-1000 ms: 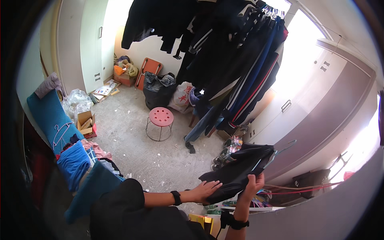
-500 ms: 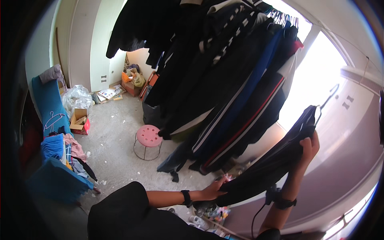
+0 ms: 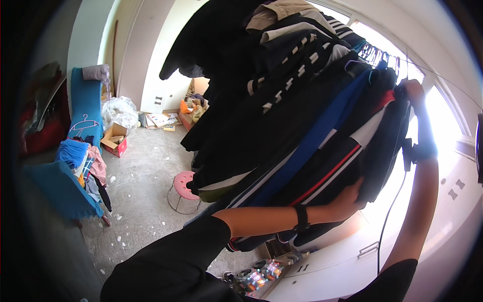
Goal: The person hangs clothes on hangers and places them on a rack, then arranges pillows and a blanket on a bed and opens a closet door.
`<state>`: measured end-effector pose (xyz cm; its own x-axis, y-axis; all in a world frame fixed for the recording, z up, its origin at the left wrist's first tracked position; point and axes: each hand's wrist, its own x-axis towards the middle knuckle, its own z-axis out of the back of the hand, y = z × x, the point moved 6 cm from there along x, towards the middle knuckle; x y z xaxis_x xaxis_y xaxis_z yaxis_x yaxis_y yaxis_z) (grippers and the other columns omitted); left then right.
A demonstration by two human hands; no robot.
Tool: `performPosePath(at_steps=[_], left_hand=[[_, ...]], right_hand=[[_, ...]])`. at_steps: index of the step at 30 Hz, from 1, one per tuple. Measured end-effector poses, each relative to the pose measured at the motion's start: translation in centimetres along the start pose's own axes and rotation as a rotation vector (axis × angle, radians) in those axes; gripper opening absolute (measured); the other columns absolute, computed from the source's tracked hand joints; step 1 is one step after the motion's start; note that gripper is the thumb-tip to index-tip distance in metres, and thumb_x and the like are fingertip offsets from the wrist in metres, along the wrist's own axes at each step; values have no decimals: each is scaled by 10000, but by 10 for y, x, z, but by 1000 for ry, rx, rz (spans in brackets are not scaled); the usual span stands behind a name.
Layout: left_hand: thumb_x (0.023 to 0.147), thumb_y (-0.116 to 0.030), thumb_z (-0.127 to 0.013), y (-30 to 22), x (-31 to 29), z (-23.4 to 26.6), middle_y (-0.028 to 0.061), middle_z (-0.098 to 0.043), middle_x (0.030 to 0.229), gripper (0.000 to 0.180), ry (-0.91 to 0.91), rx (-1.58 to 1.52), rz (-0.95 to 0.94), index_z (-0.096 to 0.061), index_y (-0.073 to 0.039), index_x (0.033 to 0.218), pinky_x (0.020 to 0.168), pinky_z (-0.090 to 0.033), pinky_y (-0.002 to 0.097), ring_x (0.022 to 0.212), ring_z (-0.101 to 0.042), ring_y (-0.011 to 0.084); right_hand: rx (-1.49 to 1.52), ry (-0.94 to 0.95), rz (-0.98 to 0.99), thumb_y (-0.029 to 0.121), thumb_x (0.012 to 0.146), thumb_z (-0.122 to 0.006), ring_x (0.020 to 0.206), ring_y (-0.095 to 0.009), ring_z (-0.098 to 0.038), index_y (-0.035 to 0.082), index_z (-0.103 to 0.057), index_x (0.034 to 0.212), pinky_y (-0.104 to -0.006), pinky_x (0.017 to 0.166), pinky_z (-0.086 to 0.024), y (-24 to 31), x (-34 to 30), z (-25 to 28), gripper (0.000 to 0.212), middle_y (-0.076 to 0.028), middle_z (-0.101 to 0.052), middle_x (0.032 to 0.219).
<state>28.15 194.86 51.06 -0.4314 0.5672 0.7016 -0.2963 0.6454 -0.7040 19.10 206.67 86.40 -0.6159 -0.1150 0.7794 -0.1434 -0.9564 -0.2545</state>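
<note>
A black garment (image 3: 385, 156), probably trousers, hangs at the right end of a packed row of clothes. My right hand (image 3: 415, 91) is raised at the rail and closed at the garment's top, by the hanger's hook; glare blurs the fingers. Lower down, my left hand (image 3: 347, 202) grips the garment's bottom edge, some fingers hidden behind the cloth. Just left of it hang a black garment with red and white stripes (image 3: 342, 168) and a blue one (image 3: 322, 136). Each wrist wears a black band.
Hangers (image 3: 375, 53) crowd the rail in front of a bright window. A pink round stool (image 3: 185, 184) stands on the concrete floor. At the left, a blue lounge chair (image 3: 86, 103) holds clothes, near an open box (image 3: 116, 138) and plastic bags (image 3: 121, 111). White cabinet doors (image 3: 327, 261) stand at right.
Both hands have moved up, carrying the black garment from free air at the right to the end of the hanging row. The view has shifted as well.
</note>
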Motion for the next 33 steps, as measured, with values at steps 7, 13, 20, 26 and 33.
performPosePath(at_steps=[7,13,20,26,33], left_hand=[[861,-308,-602,78,-51,58,329,-542,1090,717,-2,455,-12,-256,94,1344,887,-433,407,1005,-563,402],[801,-336,-669,100,-290,146,165,-603,1033,572,350,260,326,-454,-7,1216,838,-449,424,943,-583,297],[662,-391,-658,0,-783,337,184,-642,723,422,-409,1000,1283,-658,16,772,614,-463,478,671,-609,349],[792,-292,-617,-276,-1036,315,168,-637,852,330,-1246,1415,1721,-599,17,908,656,-492,453,786,-624,352],[846,-422,-578,-305,-1166,241,181,-611,860,423,-1648,732,1621,-555,-7,926,677,-452,435,774,-592,329]], right_hand=[[70,-181,88,288,915,-381,821,-273,-606,53,-587,1059,-402,733,-440,-14,-19,-74,344,-159,-629,837],[119,-493,125,330,899,-571,1255,-328,-334,-5,-372,1316,-420,1060,-259,286,-252,-81,571,-206,-364,1310],[958,434,442,110,795,-596,1221,-384,-323,15,-514,1108,-487,1017,-234,629,-522,-195,337,-237,-337,1311],[1425,671,910,75,746,-607,1097,-301,-432,75,-591,964,-434,946,-272,917,-560,-111,219,-127,-514,1130],[1499,631,1604,79,736,-610,1021,-239,-512,104,-606,910,-471,948,-276,1143,-602,-2,175,-70,-560,1024]])
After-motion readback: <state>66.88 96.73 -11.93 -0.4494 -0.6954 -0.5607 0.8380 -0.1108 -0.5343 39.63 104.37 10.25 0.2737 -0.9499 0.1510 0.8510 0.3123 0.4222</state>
